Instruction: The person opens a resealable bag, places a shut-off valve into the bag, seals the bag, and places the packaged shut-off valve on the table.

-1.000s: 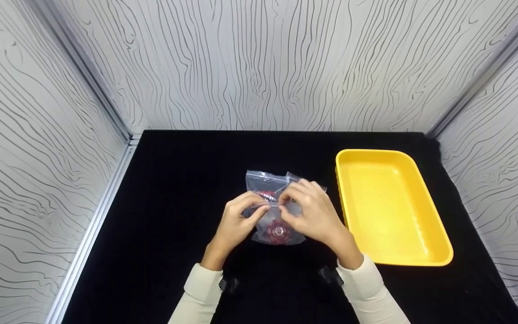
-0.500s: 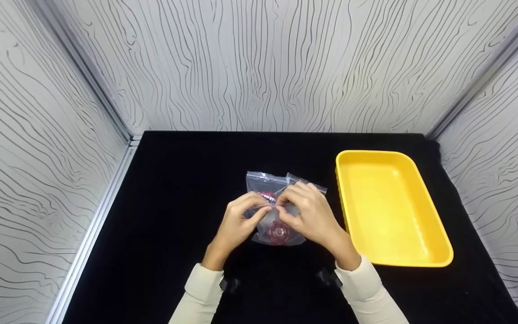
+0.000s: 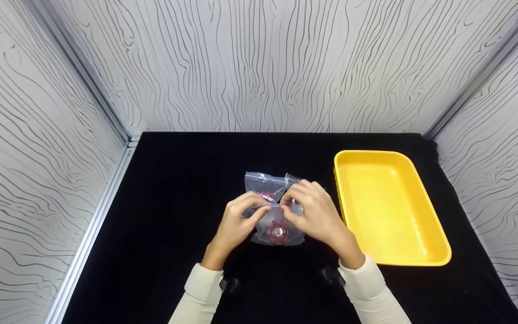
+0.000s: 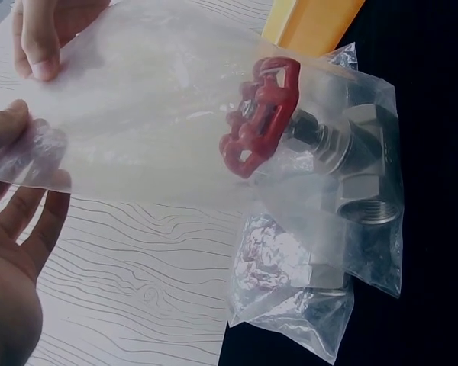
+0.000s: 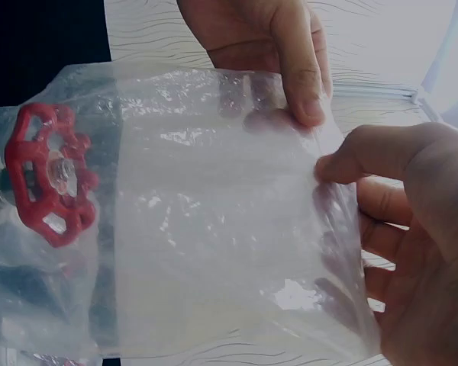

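Observation:
A clear zip bag [image 5: 214, 191] stands between the hands, its top edge up. Inside it sits a metal valve [image 4: 366, 160] with a red handwheel [image 5: 49, 175], at the bag's bottom. My left hand [image 3: 236, 220] pinches the top edge between thumb and index finger. Close beside it, my right hand [image 3: 315, 216] pinches the same edge, a small gap between the two thumbs. Behind lies another clear bag [image 3: 263, 183] with a red and metal item in it, partly covered by the hands. More clear plastic shows behind the right hand's fingers.
A yellow tray [image 3: 387, 211] lies to the right of the hands, near the right forearm. Black cloth [image 3: 187, 180] covers the table. White panels with a wood-grain pattern [image 3: 241, 67] rise at the back and both sides.
My right hand slid slightly left toward the left thumb, then back right along the bag's top edge. The left hand has stayed almost still, and the bags have kept their places.

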### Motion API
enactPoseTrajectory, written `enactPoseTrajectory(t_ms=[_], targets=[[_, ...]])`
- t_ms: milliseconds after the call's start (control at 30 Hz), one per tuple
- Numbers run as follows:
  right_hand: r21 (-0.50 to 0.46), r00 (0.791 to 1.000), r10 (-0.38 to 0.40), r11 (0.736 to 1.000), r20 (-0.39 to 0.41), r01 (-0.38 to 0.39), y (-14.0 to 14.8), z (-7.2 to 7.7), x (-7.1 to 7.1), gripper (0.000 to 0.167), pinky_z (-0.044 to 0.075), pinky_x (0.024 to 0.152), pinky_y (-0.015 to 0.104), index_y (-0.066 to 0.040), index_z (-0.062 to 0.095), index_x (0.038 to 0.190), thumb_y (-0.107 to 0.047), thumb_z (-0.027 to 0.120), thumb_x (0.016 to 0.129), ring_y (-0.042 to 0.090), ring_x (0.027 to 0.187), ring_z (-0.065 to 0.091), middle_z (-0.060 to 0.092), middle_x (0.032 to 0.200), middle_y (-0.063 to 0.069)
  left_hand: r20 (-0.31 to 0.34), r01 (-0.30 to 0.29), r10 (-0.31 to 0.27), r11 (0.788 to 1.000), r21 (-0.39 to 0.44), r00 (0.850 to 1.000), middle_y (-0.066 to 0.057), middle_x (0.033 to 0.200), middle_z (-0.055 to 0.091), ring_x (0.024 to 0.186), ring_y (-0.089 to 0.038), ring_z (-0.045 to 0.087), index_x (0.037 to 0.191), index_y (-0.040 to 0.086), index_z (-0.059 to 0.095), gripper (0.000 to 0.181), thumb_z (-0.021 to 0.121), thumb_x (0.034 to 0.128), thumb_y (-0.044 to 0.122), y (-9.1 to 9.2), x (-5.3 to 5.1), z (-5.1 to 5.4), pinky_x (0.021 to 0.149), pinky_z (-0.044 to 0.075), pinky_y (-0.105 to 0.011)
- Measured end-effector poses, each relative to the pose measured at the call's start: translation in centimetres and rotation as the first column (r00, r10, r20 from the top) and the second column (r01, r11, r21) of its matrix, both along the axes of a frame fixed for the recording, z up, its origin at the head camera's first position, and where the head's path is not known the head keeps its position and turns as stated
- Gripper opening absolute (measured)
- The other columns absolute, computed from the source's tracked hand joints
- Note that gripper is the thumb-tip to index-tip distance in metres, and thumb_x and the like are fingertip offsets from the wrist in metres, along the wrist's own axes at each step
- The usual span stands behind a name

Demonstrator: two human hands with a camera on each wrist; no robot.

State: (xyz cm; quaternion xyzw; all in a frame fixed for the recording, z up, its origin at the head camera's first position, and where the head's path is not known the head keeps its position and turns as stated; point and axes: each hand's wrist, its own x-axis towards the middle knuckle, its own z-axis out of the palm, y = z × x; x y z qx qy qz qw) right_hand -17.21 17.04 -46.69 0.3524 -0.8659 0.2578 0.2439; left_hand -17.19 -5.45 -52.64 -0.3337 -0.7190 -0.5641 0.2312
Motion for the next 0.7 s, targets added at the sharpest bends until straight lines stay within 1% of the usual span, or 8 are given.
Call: enactPoseTrajectory(t_ms=[67, 133, 200, 367, 433, 533, 633, 700], targets=[[-0.004, 1.000, 0.005, 1.000, -0.019, -0.005, 0.0, -0.1, 0.0, 0.011, 0.044, 0.071, 0.032, -0.015, 0.074, 0.087, -0.012, 0.084, 0.083, 0.016, 0.079, 0.058, 0.073, 0.084, -0.005, 0.000, 0.001, -0.001, 1.000, 0.004, 1.000, -0.005, 0.094, 0.077, 0.085, -0.019, 0.071, 0.097, 0.008, 0.079, 0.009, 0.078, 0.0935, 0.000, 0.0, 0.0, 0.0, 0.079, 0.061, -0.027], [-0.007, 1.000, 0.010, 1.000, -0.022, -0.010, 0.1, -0.1, 0.0, 0.011, 0.044, 0.071, 0.031, -0.016, 0.076, 0.089, -0.012, 0.085, 0.084, 0.015, 0.079, 0.058, 0.074, 0.085, -0.006, 0.000, -0.002, 0.002, 1.000, 0.006, 1.000, -0.005, 0.095, 0.077, 0.085, -0.019, 0.072, 0.097, 0.009, 0.079, 0.009, 0.078, 0.0933, 0.001, -0.1, 0.0, 0.0, 0.079, 0.061, -0.027], [-0.007, 1.000, 0.009, 1.000, -0.008, -0.009, 0.2, 0.0, 0.0, 0.011, 0.044, 0.072, 0.031, -0.016, 0.077, 0.090, -0.014, 0.086, 0.085, 0.014, 0.080, 0.058, 0.074, 0.087, -0.007, -0.002, -0.004, 0.004, 1.000, 0.007, 1.000, -0.004, 0.095, 0.077, 0.086, -0.020, 0.072, 0.097, 0.008, 0.079, 0.008, 0.078, 0.0934, 0.001, -0.1, 0.0, 0.1, 0.078, 0.061, -0.027], [-0.003, 0.999, -0.011, 1.000, 0.043, 0.012, 0.8, 0.3, 0.0, 0.013, 0.043, 0.072, 0.031, -0.018, 0.076, 0.089, -0.016, 0.087, 0.083, 0.015, 0.079, 0.055, 0.073, 0.086, -0.006, 0.011, -0.011, 0.011, 1.000, -0.001, 1.000, -0.003, 0.096, 0.077, 0.086, -0.017, 0.072, 0.096, 0.008, 0.079, 0.002, 0.077, 0.0967, 0.008, -0.3, -0.1, -0.1, 0.078, 0.061, -0.026], [-0.009, 0.998, -0.014, 1.000, 0.054, 0.015, 0.9, 0.3, 0.0, 0.014, 0.043, 0.072, 0.031, -0.017, 0.075, 0.088, -0.014, 0.087, 0.082, 0.015, 0.079, 0.055, 0.073, 0.085, -0.004, 0.021, -0.016, 0.016, 1.000, -0.007, 1.000, -0.002, 0.096, 0.077, 0.087, -0.016, 0.072, 0.096, 0.008, 0.079, 0.006, 0.076, 0.0980, 0.012, -0.4, -0.1, -0.2, 0.078, 0.062, -0.027], [-0.021, 0.998, -0.010, 1.000, 0.070, 0.011, 1.0, 0.2, 0.0, 0.014, 0.042, 0.072, 0.031, -0.018, 0.074, 0.086, -0.011, 0.085, 0.082, 0.015, 0.079, 0.055, 0.073, 0.084, -0.005, 0.018, -0.019, 0.019, 1.000, -0.009, 1.000, -0.003, 0.095, 0.076, 0.087, -0.016, 0.072, 0.096, 0.008, 0.079, 0.007, 0.076, 0.0983, 0.014, -0.4, -0.1, -0.2, 0.077, 0.062, -0.030], [-0.029, 0.999, -0.006, 1.000, 0.053, 0.007, 1.1, 0.0, 0.0, 0.014, 0.042, 0.071, 0.031, -0.018, 0.074, 0.086, -0.012, 0.086, 0.083, 0.015, 0.079, 0.056, 0.073, 0.083, -0.005, 0.016, -0.017, 0.018, 1.000, -0.008, 1.000, -0.003, 0.095, 0.076, 0.087, -0.016, 0.072, 0.096, 0.008, 0.079, 0.008, 0.076, 0.0989, 0.014, -0.3, -0.1, -0.2, 0.077, 0.062, -0.031], [-0.034, 0.999, -0.002, 0.999, 0.036, 0.003, 1.1, -0.1, -0.1, 0.014, 0.042, 0.071, 0.031, -0.018, 0.075, 0.086, -0.012, 0.087, 0.083, 0.015, 0.079, 0.056, 0.073, 0.083, -0.006, 0.014, -0.018, 0.018, 1.000, -0.007, 1.000, -0.003, 0.095, 0.076, 0.087, -0.016, 0.072, 0.096, 0.008, 0.079, 0.008, 0.076, 0.0989, 0.015, -0.3, -0.1, -0.2, 0.079, 0.062, -0.028]])
